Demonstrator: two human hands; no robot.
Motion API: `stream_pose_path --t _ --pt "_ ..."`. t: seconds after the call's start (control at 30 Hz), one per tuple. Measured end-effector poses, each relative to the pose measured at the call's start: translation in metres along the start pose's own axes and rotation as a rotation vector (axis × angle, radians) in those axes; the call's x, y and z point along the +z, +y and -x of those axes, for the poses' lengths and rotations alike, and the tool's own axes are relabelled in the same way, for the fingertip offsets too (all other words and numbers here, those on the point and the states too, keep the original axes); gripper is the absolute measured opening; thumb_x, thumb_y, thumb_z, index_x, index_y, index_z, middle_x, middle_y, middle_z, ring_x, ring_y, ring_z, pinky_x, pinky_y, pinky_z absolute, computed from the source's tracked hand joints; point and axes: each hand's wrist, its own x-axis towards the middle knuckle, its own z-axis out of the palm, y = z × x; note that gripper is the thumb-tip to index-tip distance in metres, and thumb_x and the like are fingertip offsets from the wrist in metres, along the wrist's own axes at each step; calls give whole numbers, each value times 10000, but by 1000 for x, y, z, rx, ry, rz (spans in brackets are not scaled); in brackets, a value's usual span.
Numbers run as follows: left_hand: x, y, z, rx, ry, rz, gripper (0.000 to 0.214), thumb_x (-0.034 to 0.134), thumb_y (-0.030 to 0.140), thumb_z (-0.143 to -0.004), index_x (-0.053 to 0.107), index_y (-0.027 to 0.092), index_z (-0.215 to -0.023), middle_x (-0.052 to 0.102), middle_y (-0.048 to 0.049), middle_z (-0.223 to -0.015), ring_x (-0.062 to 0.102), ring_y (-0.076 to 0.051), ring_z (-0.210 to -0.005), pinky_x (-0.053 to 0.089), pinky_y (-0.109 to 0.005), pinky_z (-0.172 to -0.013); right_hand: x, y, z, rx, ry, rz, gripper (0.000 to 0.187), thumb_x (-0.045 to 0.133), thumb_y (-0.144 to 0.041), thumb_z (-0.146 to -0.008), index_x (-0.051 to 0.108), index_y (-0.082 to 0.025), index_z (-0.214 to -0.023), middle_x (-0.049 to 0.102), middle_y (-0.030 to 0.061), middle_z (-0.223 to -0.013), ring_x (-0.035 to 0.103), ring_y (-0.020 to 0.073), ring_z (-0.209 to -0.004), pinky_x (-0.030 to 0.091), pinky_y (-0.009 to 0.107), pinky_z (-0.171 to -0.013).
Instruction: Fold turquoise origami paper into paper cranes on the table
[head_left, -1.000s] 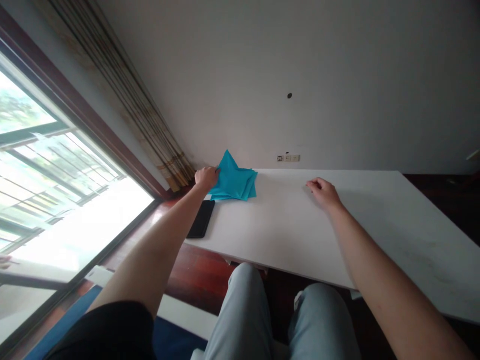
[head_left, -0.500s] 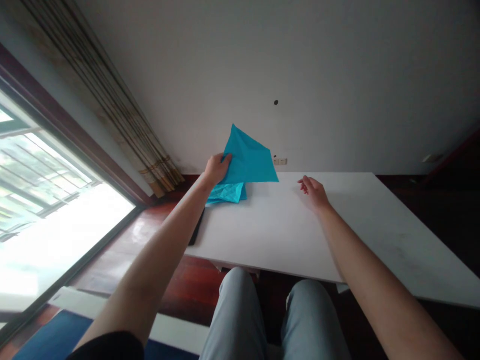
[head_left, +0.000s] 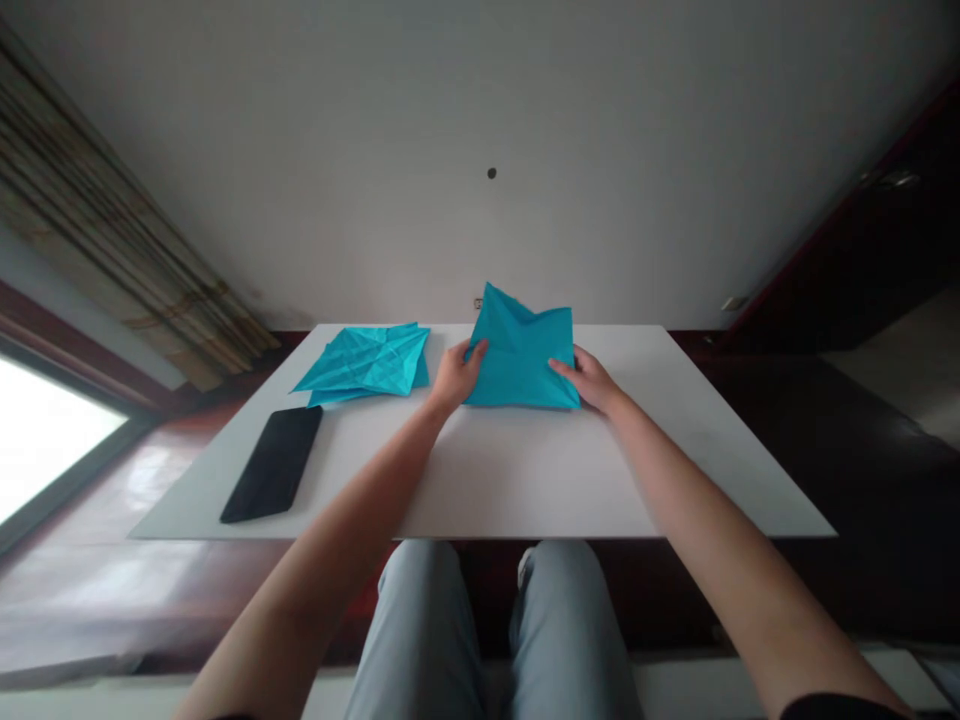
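Leftmost, you have a patterned curtain (head_left: 112, 230) hanging in folds along the wall (head_left: 637, 180), with a bright glass panel (head_left: 45, 430) below it and a glossy reddish floor (head_left: 142, 500) beneath. Next comes your white counter (head_left: 525, 480), and on its left part lies a flat black slab (head_left: 276, 465), set at a slant near the front edge. Just beyond the slab, toward the back of the counter, rests a loose pile of blue sheets (head_left: 367, 362); the top one is covered in crossing creases, and corners of others stick out from under it.

To the right of the pile, your left hand (head_left: 459, 375) grips the left edge of a single blue sheet (head_left: 521, 360), the thumb lying on the near face. That sheet is tilted up over the middle of the counter, between your two hands, one corner pointing upward and its top edge dipping. Your right hand (head_left: 589, 378) pinches the sheet's right side, thumb likewise in front and fingers behind. Below, your knees (head_left: 420, 600), in pale trousers, sit at the counter's front edge. Farther right, a small pale fitting (head_left: 733, 303) sits low on the wall, near a dark door (head_left: 900, 220).
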Motion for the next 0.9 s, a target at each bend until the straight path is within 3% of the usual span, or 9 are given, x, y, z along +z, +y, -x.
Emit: stream_pose_path --t 0.2,0.33,0.5,0.6,0.7,0.8,0.9 --pt "-4 -8 -7 -133 -103 284 692 799 815 -955 843 171 -1203 905 -110 -1114 836 -294 -1051 694 -365 -913 -4 -4 -5 65 35 -98 659 998 -762 -712 777 -333 -1161 906 45 -1259 821 345 -1217 648 573 -1169" --pt "-9 -1 -8 -142 -177 371 687 890 731 -919 809 174 -1314 897 -121 -1179 832 -257 -1050 690 -344 -915 -7 -12 -2 83 79 -194 643 997 -588 -720 733 -370 -1264 890 3 -1264 823 313 -1151 676 522 -1068" --pt "-21 5 -10 -159 -188 288 284 785 426 -1016 812 196 -1180 846 -54 -1039 758 -149 -854 649 -275 -848 -13 -20 1 131 66 -214 395 944 -454 -676 700 -326 -958 760 -22 -853 716 255 -802 638 432 -800" --pt "-28 7 -12 -194 -193 205 235 636 337 -1033 815 188 -1064 859 -80 -1177 785 -146 -917 640 -277 -908 -16 -22 3 165 31 -215 312 892 -466 -710 699 -311 -899 736 5 -819 707 278 -806 643 471 -817" --pt "-32 10 -11 -134 -202 61 315 558 344 -1038 819 175 -986 873 -117 -1244 806 -205 -1101 629 -314 -1009 -15 -25 5 172 -26 -188 363 814 -638 -806 734 -295 -896 773 54 -885 745 324 -905 665 534 -906" --pt "-31 12 -8 -4 -212 -85 351 681 479 -1030 839 174 -1101 885 -128 -1226 795 -255 -1185 616 -353 -1064 -13 -29 6 125 -98 -181 500 744 -763 -858 782 -268 -917 808 94 -970 759 343 -988 659 536 -961" --pt "-29 10 -5 11 -334 -98 556 884 547 -908 802 177 -1315 887 -127 -1136 800 -236 -984 620 -339 -899 -11 -30 6 111 -126 -167 492 883 -694 -799 817 -248 -997 824 85 -1024 747 298 -962 644 462 -921"
